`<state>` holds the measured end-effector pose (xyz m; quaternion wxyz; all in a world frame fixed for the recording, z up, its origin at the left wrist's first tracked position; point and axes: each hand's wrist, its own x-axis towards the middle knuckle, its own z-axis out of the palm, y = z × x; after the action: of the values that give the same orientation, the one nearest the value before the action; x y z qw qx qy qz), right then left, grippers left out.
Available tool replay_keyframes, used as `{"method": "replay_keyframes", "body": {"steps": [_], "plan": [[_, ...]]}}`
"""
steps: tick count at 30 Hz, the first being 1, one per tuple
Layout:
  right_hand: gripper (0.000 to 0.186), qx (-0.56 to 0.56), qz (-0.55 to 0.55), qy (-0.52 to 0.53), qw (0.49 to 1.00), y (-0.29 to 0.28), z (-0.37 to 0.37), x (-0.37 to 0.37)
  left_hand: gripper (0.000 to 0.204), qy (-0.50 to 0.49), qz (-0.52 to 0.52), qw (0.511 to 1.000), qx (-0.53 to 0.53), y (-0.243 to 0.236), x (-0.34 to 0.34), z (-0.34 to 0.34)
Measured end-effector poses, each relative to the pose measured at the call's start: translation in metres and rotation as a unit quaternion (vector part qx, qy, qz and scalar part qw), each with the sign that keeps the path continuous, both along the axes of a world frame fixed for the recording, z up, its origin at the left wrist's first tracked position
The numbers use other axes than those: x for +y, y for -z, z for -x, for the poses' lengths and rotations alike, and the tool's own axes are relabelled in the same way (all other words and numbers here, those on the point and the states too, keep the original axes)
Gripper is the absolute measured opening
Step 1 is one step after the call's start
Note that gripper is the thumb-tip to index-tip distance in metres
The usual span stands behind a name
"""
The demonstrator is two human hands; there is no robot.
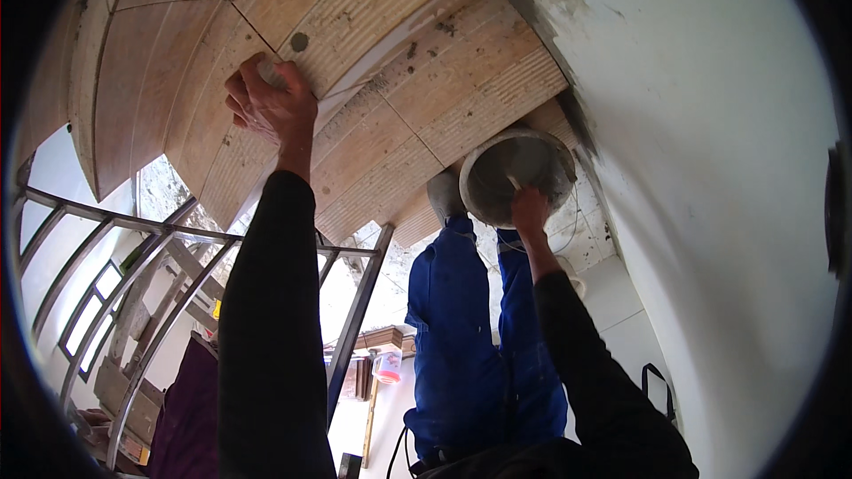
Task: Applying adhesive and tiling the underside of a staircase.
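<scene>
Wood-toned tiled steps [417, 98], ribbed and smeared with grey mortar, filling the upper centre of the frame; white wall [710, 168] curving down the right side, its top corner grey and rough. Metal railing [160, 239] sweeping across the lower left, with window frames behind it.

Left hand [271, 105], upper left of centre, clenched and pressed against a step edge, fingers curled around something small and pale; what it is cannot be told. Black sleeve running down from it to the bottom edge.

Right hand [530, 210], right of centre, closed on a thin handle at the near rim of the bucket [516, 176]. Bucket round, grey-crusted inside, resting on the steps just beside the wall, its mouth turned toward the camera. Tool end inside the bucket too small to make out.

Blue trouser legs [461, 337] reaching from the bottom centre up toward the bucket, one grey shoe [444, 197] touching the bucket's left side.

Small pink-lidded container [388, 365] low in the frame, between railing and trousers. Purple cloth [186, 408] at lower left. Black strap [658, 390] against the wall at lower right.
</scene>
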<state>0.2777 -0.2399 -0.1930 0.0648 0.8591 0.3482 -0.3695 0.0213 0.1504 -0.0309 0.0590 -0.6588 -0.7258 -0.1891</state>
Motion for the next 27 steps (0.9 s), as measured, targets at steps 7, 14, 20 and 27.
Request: {"method": "replay_keyframes", "body": {"steps": [7,14,20,27], "plan": [[0.025,0.050,0.068,0.012,0.996,0.048,-0.003,0.014,0.036,-0.021,-0.005,1.000,-0.010,0.005,0.000,-0.008],[0.027,0.061,0.044,0.070,0.995,0.008,0.025,-0.001,0.036,-0.020,-0.014,1.000,0.010,0.002,0.003,0.005],[0.031,0.085,-0.021,0.000,0.996,0.004,0.026,-0.023,0.038,-0.028,-0.006,1.000,0.008,0.006,0.002,-0.002],[0.028,0.078,-0.026,0.040,0.996,-0.018,0.031,-0.013,0.036,-0.032,-0.004,0.999,0.017,0.002,0.002,0.007]]}}
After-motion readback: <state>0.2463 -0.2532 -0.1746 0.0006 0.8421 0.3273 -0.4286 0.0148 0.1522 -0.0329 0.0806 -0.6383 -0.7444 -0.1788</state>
